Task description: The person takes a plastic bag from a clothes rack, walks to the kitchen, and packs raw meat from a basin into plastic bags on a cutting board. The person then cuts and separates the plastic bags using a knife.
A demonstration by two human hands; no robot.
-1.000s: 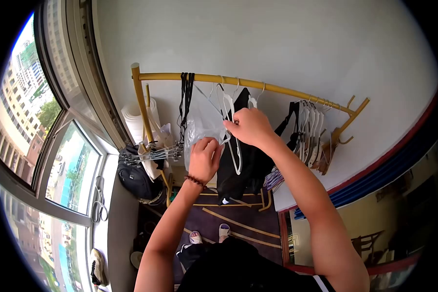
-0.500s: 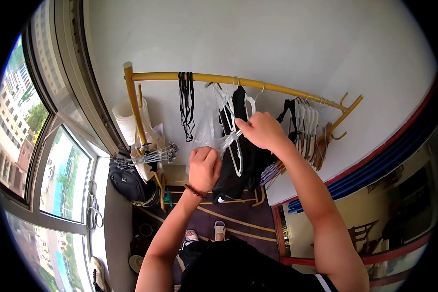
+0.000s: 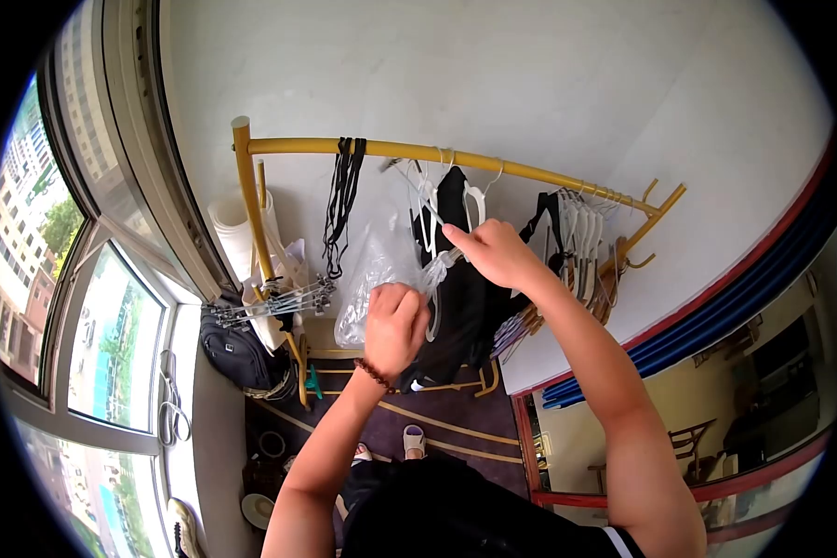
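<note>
Person's own feet stand nearest, one light slipper (image 3: 414, 439) plainly visible on the dark carpet (image 3: 474, 442). Beyond it, both hands are raised before the clothes rack. The left hand (image 3: 399, 325) is clenched at a clear plastic bag (image 3: 372, 290), its fingertips turned out of sight. The right hand (image 3: 495, 253), farther off and to the right, has its fingers closed on the bag's gathered end; a thin pale bar (image 3: 423, 198) runs up and left from beside the thumb, its attachment unclear.

Change noted: half a second ago the bag was largely obscured; its body now spreads to the left of the left hand, while the twisted length runs between the two hands. A white hanger's long lower arm, then in front of the black garment (image 3: 460, 312), no longer shows there. In this inspector's judgement, the handling now bears on the bag rather than on the hanger.

Farther back, the garment hangs behind the hands, below the yellow rail (image 3: 400, 149). Black straps (image 3: 347, 191) hang from the rail to the left, and grouped hangers (image 3: 583, 242) to the right. The pale wall (image 3: 530, 84) stands farthest
</note>
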